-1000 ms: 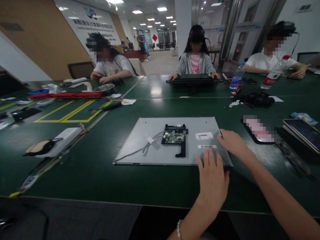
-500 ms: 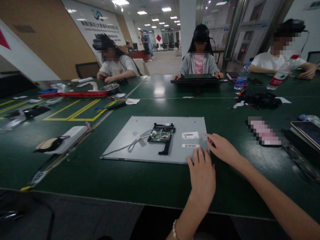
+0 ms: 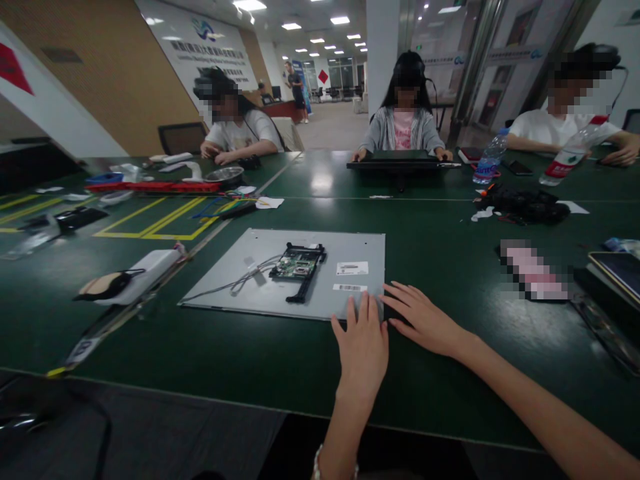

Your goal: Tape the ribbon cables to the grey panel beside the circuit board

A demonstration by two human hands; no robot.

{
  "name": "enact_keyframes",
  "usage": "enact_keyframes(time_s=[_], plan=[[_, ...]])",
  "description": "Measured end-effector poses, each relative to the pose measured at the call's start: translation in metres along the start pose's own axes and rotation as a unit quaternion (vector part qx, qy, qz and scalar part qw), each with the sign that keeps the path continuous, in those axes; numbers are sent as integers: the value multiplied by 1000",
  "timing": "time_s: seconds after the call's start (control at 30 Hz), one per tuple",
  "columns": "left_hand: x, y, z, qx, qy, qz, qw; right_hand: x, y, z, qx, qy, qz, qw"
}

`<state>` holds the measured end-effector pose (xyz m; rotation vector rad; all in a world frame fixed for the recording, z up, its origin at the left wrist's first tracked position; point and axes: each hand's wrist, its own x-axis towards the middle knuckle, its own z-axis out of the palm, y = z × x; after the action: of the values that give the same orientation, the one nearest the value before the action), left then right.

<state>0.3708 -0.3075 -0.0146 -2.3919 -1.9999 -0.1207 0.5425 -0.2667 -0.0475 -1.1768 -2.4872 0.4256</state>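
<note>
A flat grey metal display panel (image 3: 210, 283) lies on the green table in front of me. On its back sit a green circuit board (image 3: 296, 263) with a black plastic bracket (image 3: 299, 291), a grey cable (image 3: 245, 279) running to the left edge, and two white labels (image 3: 352, 268). My left hand (image 3: 363, 353) rests with fingers spread on the panel's near right corner. Beside it, my right hand (image 3: 425, 317) is open, its fingertips at the panel's right edge. Neither hand is wrapped around anything.
To the left lie a white power strip-like block (image 3: 145, 277) and a long strip with a yellow end (image 3: 83, 350). At right are a phone (image 3: 533, 270) and a dark stack (image 3: 613, 283). Farther back stand bottles (image 3: 565, 157); three people sit opposite, one with a black screen (image 3: 400, 163).
The panel has slid left across the table, with both hands moving left along with it. The fingers of my right hand have straightened from a curled pose at the edge.
</note>
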Motion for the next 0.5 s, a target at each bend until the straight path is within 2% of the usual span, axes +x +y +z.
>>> enact_keyframes(time_s=[0.5], plan=[[16, -54, -3, 5, -24, -55, 998, 4, -4, -7, 11, -41, 27, 999]])
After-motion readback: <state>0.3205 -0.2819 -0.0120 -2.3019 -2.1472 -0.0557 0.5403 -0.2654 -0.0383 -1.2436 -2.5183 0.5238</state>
